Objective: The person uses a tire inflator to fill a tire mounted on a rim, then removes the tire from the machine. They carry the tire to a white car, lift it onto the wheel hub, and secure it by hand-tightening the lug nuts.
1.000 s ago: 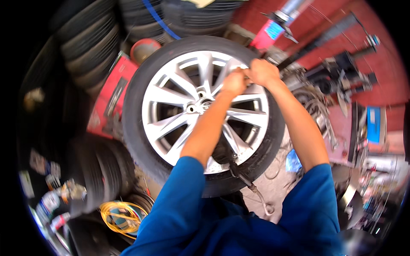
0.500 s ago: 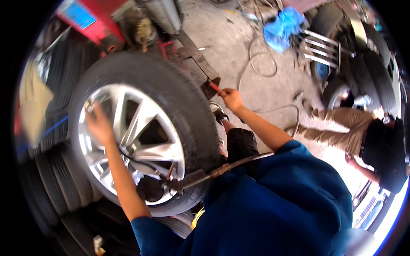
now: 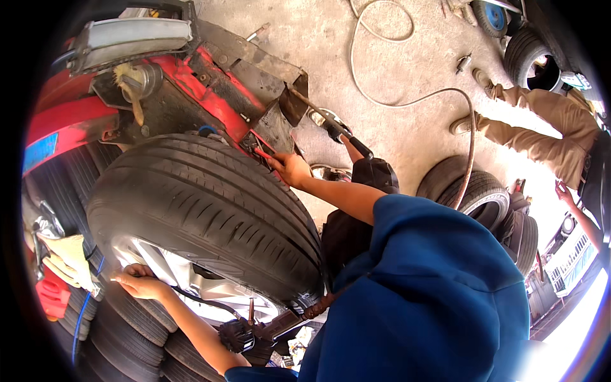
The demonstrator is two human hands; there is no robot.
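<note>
Right hand (image 3: 293, 169) grips one slim red-handled tool (image 3: 262, 153) at two o'clock of one black rubber tire (image 3: 210, 197); left hand (image 3: 141, 283), at eight, grip unclear.

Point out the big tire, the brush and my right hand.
Big tire (image 3: 205, 198): head view, on its tread.
Brush (image 3: 134, 97): head view, on its handle.
Right hand (image 3: 294, 170): head view, on its back.

Tyre workshop — stacked tyres (image 3: 124, 337)
</note>
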